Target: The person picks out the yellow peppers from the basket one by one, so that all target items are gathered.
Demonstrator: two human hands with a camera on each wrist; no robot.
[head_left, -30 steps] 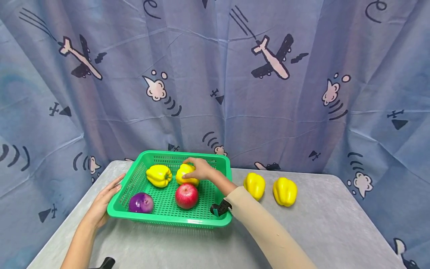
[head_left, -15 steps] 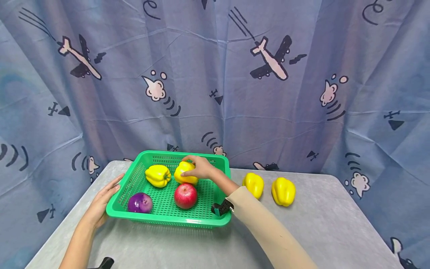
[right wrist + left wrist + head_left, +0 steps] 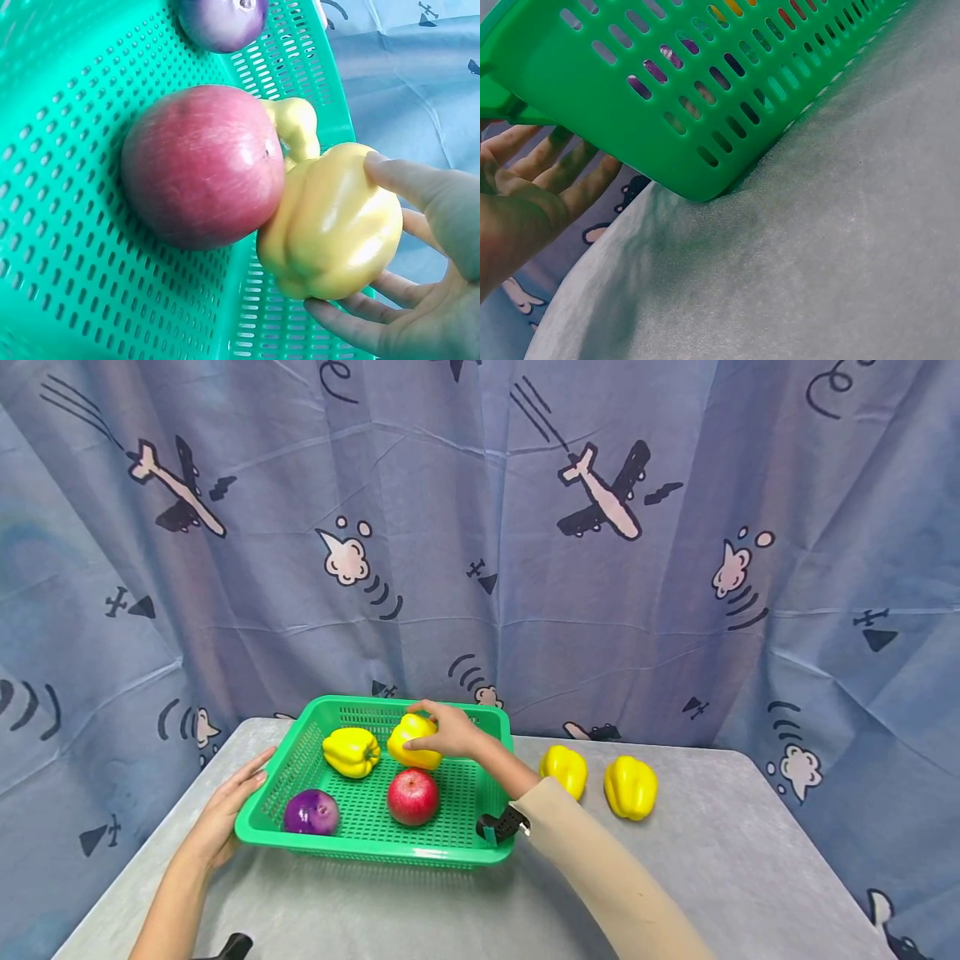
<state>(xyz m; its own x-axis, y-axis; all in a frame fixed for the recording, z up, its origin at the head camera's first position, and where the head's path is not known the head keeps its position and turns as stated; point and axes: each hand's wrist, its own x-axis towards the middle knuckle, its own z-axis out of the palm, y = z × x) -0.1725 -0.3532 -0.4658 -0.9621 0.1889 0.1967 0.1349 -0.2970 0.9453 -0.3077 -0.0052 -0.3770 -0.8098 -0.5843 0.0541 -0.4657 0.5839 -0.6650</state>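
Observation:
My right hand (image 3: pixel 452 732) holds a yellow bell pepper (image 3: pixel 411 743) between thumb and fingers, inside the green plastic basket (image 3: pixel 375 852). In the right wrist view the held bell pepper (image 3: pixel 337 225) appears right beside a red apple (image 3: pixel 202 169). A second yellow bell pepper (image 3: pixel 351 752) lies in the basket's back left part. Near the front left corner sits a round purple vegetable (image 3: pixel 311 812), its kind unclear. My left hand (image 3: pixel 225 814) rests against the basket's left side; the left wrist view shows its fingers (image 3: pixel 551 169) fairly straight below the rim.
Two more yellow bell peppers, one (image 3: pixel 564 772) partly behind the right forearm and another (image 3: pixel 631 787) farther right, lie on the grey table (image 3: pixel 720 852). A blue patterned curtain (image 3: pixel 450 568) hangs behind and at both sides. A black object (image 3: pixel 236 947) shows at the bottom edge.
The right hand and its bell pepper have risen slightly off the basket's bottom. The left hand keeps its place on the basket, and the other things lie as before.

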